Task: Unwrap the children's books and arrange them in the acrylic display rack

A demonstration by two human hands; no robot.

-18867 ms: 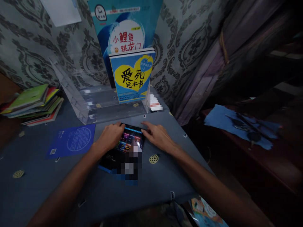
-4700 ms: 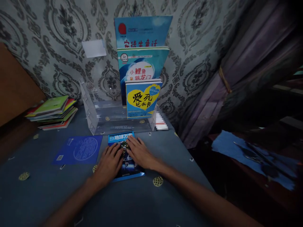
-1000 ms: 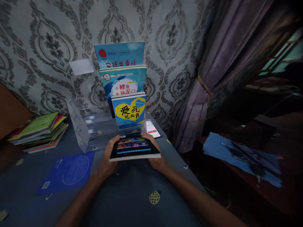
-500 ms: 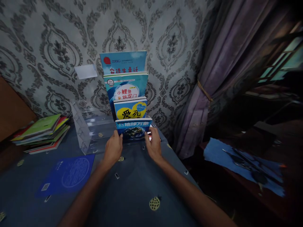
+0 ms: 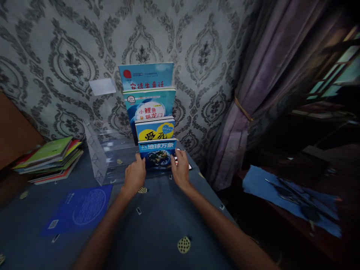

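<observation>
My left hand [image 5: 135, 173] and my right hand [image 5: 180, 168] grip the two side edges of a dark blue book [image 5: 157, 154] with a globe on its cover. It stands upright at the front of a clear tiered book rack [image 5: 97, 153]. Behind it rise a blue and yellow book [image 5: 154, 130], a teal book [image 5: 150, 104] with a fish title, and a light blue book [image 5: 149, 75] at the top. The rack's left part holds no books. My fingertips press at the book's edges, thumbs toward its front.
Left of the rack lies a stack of thin books [image 5: 53, 157]. A blue book [image 5: 80, 206] lies flat in front of it. A phone-like object [image 5: 188, 165] is partly hidden behind my right hand. At right are a purple curtain [image 5: 239, 123] and a blue cloth [image 5: 258, 182] with dark tools.
The globe book has shifted slightly left and tipped more upright, its top edge rising a little. Both hands stay on it, the right one moving slightly left.
</observation>
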